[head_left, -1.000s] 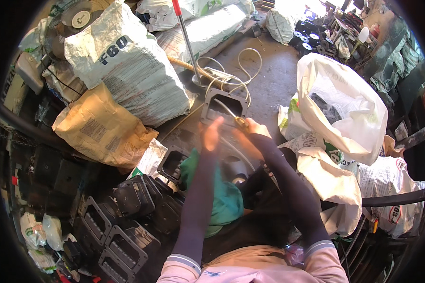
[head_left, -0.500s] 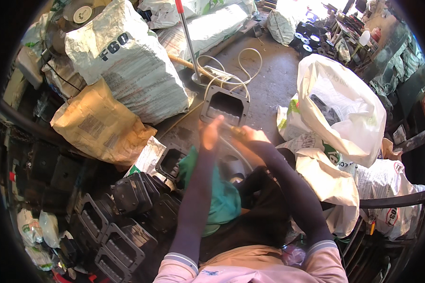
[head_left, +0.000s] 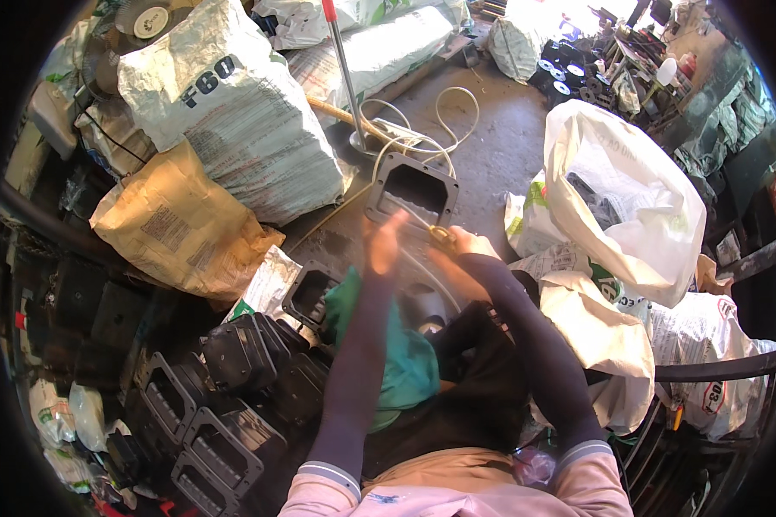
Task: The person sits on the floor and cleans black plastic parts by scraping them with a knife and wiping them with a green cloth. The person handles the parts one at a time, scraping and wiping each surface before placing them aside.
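My left hand (head_left: 383,243) is closed on the near edge of a black box-shaped housing (head_left: 419,165) with a flanged rim, its rectangular opening facing me. In my right hand (head_left: 474,248) is a thin tool with a yellowish handle (head_left: 441,235), its slim shaft reaching across the housing's near rim. Blur hides the tool's exact kind and tip. A teal cloth (head_left: 397,358) lies over my lap under the left forearm. Another open black housing (head_left: 293,302) rests left of the cloth.
Several similar black housings (head_left: 240,353) are piled at lower left. A brown paper sack (head_left: 177,228) and a large white sack (head_left: 233,129) stand at left. An open white sack (head_left: 569,185) with dark parts inside stands at right. A pale hose (head_left: 472,116) coils on the floor ahead.
The tool's angle has shifted, and my right hand has turned slightly at the housing's near rim. My left hand keeps its hold; the housing has barely moved.
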The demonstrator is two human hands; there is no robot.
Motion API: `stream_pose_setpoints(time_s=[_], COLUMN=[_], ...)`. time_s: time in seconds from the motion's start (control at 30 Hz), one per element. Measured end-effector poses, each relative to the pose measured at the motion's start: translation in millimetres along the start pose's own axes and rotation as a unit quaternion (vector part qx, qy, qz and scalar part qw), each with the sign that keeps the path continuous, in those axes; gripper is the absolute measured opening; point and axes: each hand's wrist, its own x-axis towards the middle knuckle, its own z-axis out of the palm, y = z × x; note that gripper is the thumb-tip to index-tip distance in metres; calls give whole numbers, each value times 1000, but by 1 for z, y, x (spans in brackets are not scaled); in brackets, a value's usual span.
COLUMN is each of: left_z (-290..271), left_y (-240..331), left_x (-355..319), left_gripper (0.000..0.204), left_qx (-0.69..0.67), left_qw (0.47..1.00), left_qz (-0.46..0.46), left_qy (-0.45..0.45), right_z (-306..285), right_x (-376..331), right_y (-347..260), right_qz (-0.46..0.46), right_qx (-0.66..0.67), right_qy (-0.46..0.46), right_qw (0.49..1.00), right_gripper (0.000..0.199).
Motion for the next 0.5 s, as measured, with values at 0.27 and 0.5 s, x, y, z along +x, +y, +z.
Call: stream_pose_setpoints(time_s=[0.27, 0.5], left_z=[-15, -20], left_y=[8, 18], left_x=[14, 8], left_gripper=[51, 46], left_qx=[-147, -220], left_qw=[988, 974], left_qz=[-2, 38], left_qy=[44, 30], right_z=[21, 7], right_x=[1, -7], right_y=[5, 22], right_qz=[12, 36], right_qx=[-7, 28], right_qy=[-37, -22], right_qw=[999, 999], right_gripper=[43, 45])
